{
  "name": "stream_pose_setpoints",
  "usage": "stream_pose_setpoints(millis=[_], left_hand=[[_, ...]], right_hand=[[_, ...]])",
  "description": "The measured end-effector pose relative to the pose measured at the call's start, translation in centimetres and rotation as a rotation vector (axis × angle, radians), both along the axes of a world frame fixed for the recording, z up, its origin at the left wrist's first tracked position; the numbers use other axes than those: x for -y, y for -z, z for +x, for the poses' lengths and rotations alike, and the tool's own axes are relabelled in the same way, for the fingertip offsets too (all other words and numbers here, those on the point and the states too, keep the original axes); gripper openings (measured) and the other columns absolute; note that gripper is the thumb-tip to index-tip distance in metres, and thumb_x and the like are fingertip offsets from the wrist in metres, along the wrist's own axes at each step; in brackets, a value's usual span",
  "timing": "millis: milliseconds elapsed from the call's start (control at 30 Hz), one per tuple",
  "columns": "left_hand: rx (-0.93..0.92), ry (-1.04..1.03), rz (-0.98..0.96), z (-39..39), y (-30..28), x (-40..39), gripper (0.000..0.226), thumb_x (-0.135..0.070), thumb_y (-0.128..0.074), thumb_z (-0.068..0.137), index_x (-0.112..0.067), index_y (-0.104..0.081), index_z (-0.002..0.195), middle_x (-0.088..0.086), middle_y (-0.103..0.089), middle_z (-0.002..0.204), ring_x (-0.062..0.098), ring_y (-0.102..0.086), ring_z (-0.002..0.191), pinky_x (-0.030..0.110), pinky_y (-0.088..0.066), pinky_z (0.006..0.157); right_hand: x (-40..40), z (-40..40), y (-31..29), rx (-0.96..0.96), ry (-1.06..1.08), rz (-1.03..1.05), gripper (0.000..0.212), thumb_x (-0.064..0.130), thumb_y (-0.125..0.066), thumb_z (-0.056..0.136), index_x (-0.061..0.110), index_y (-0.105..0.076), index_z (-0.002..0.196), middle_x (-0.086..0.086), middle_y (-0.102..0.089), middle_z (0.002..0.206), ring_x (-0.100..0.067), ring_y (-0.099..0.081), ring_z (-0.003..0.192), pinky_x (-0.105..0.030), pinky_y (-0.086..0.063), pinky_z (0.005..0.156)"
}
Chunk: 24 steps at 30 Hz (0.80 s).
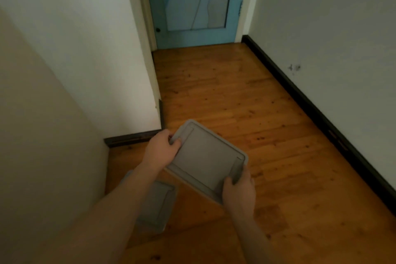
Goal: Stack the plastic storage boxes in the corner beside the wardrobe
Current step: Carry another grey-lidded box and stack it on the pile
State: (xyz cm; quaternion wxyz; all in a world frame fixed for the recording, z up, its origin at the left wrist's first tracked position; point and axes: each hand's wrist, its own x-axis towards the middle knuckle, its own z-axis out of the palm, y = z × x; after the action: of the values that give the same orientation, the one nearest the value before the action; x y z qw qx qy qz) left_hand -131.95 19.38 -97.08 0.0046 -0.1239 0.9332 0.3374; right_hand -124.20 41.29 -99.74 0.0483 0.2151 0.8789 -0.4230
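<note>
Nearest to us are our own forearms, reaching forward and down over the wooden floor (pixel 246 100). Between them we carry a grey box (pixel 206 157) with its lid on, held in the air and turned at an angle to the walls. Our left hand (pixel 161 150) grips the far left corner, thumb curled over the lid's rim and the other fingers hidden beneath. Our right hand (pixel 239 193) grips the near right corner, thumb on top and fingers wrapped under the edge. Holding opposite corners most likely keeps the box level and lets us swing it round to line it up.

Below our left forearm a second box (pixel 157 206), also grey and lidded, sits on the floor in the corner, close beside the tall pale panel (pixel 42 135) on our left, which we take to be the wardrobe. Our arm covers part of it, so we cannot tell whether it touches the panel.

We judge that the carried box is meant to go on top of this one. It hangs to the right of it and higher, not yet over it. The next move calls for shifting it left and turning it so the edges match.

Ahead, a blue door (pixel 192 6) closes the passage, and a dark skirting board (pixel 310 100) runs along the right wall.
</note>
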Motion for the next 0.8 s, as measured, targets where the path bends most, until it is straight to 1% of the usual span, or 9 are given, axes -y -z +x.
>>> stream_pose_setpoints(millis=[133,233,300,333,367,500,567,667,800], left_hand=[[0.024,-0.094,0.040,2.6,-9.1,0.8,0.027,-0.048,-0.053,0.093,-0.020,-0.053,0.095,-0.005,-0.059,0.083,0.012,-0.056,0.074,0.030,-0.041,0.061],[0.024,-0.138,0.064,5.0,-16.6,1.8,0.030,-0.049,-0.052,0.093,-0.019,-0.052,0.097,-0.002,-0.061,0.085,0.014,-0.057,0.075,0.032,-0.046,0.065],[0.007,-0.151,0.105,6.8,-20.8,2.3,0.028,-0.045,-0.054,0.094,-0.018,-0.053,0.103,0.000,-0.064,0.090,0.016,-0.060,0.079,0.031,-0.046,0.068],[0.012,-0.160,0.121,7.7,-24.3,2.6,0.028,-0.043,-0.055,0.094,-0.019,-0.053,0.109,0.001,-0.066,0.093,0.017,-0.061,0.081,0.031,-0.046,0.069],[-0.003,-0.159,0.122,8.4,-25.9,2.7,0.030,-0.041,-0.055,0.095,-0.019,-0.053,0.115,0.001,-0.066,0.094,0.018,-0.062,0.082,0.030,-0.046,0.070],[-0.067,-0.197,0.096,11.6,-36.2,3.0,0.033,-0.036,-0.056,0.094,-0.022,-0.052,0.124,-0.002,-0.063,0.086,0.018,-0.061,0.077,0.032,-0.047,0.069],[-0.104,-0.215,0.093,12.6,-40.1,2.8,0.035,-0.036,-0.055,0.094,-0.023,-0.050,0.127,-0.006,-0.061,0.084,0.015,-0.060,0.076,0.032,-0.046,0.068],[-0.164,-0.224,0.099,14.1,-46.3,2.7,0.040,-0.035,-0.055,0.094,-0.025,-0.047,0.132,-0.008,-0.060,0.092,0.014,-0.059,0.080,0.032,-0.048,0.073],[-0.254,-0.234,0.120,16.4,-53.8,2.4,0.040,-0.030,-0.056,0.094,-0.022,-0.050,0.133,0.000,-0.063,0.111,0.017,-0.061,0.094,0.035,-0.051,0.084]], right_hand=[[0.7,0.6,-9.3,0.005,-0.043,0.020,0.065,0.029,-0.050,0.098,0.018,-0.021,0.155,-0.007,-0.038,0.146,-0.028,-0.052,0.120,-0.040,-0.053,0.085],[1.1,1.1,-17.6,-0.020,-0.080,0.053,0.063,0.031,-0.050,0.097,0.019,-0.025,0.153,-0.006,-0.040,0.145,-0.027,-0.050,0.124,-0.041,-0.052,0.091],[1.0,1.6,-22.4,-0.036,-0.111,0.058,0.061,0.031,-0.051,0.097,0.022,-0.027,0.152,-0.004,-0.041,0.145,-0.027,-0.049,0.126,-0.045,-0.051,0.095],[1.2,1.7,-26.1,-0.037,-0.113,0.056,0.059,0.032,-0.051,0.097,0.024,-0.030,0.151,-0.003,-0.042,0.144,-0.027,-0.049,0.126,-0.046,-0.051,0.096],[1.2,1.9,-27.8,-0.063,-0.116,0.063,0.057,0.031,-0.051,0.097,0.025,-0.032,0.150,-0.003,-0.043,0.143,-0.026,-0.049,0.125,-0.047,-0.051,0.096],[1.4,3.2,-38.7,-0.142,-0.152,0.082,0.053,0.028,-0.051,0.097,0.020,-0.036,0.148,-0.004,-0.046,0.139,-0.026,-0.049,0.123,-0.044,-0.051,0.094],[1.3,3.7,-42.6,-0.170,-0.166,0.097,0.051,0.027,-0.050,0.097,0.019,-0.038,0.147,-0.005,-0.047,0.138,-0.025,-0.050,0.121,-0.042,-0.050,0.093],[1.2,4.8,-49.1,-0.243,-0.198,0.081,0.051,0.026,-0.051,0.097,0.023,-0.039,0.147,-0.003,-0.047,0.138,-0.024,-0.050,0.121,-0.042,-0.050,0.093],[0.8,6.6,-56.7,-0.339,-0.198,0.062,0.050,0.025,-0.052,0.098,0.023,-0.040,0.146,-0.004,-0.047,0.138,-0.024,-0.049,0.123,-0.039,-0.047,0.094]])
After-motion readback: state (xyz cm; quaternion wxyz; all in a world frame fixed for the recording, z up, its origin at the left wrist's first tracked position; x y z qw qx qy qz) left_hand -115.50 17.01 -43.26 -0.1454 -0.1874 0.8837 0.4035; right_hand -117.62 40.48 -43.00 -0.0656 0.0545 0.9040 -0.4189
